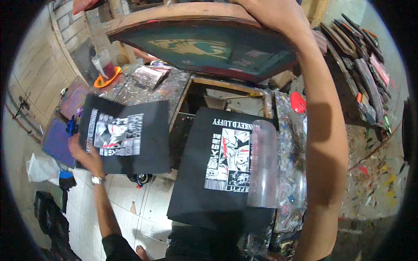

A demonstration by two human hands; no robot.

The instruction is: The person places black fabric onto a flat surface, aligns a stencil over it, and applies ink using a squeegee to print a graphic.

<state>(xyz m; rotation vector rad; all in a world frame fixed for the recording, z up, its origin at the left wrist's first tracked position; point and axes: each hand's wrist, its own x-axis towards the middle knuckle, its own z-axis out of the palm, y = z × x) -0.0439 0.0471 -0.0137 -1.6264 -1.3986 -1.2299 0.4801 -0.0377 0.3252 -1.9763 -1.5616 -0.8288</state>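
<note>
My left hand [87, 155] grips the left edge of a black fabric panel [154, 150] printed in white and red. This panel is held out at the left, over the floor and the table's edge. My right hand [272, 12] is on the wooden top bar of a screen-printing frame [191, 15], which stands tilted up at the back. Its fingers are partly cut off by the upper edge. A second black printed panel [191, 191] lies flat before me, with a clear plastic sheet [264, 174] over its right side.
An orange dish [109, 77] and a clear cup [104, 65] sit at the back left. Several old frames or squeegees [368, 80] lean at the right. A red piece [298, 102] lies on the paint-spattered table [285, 143]. A white bag [42, 168] is at the left.
</note>
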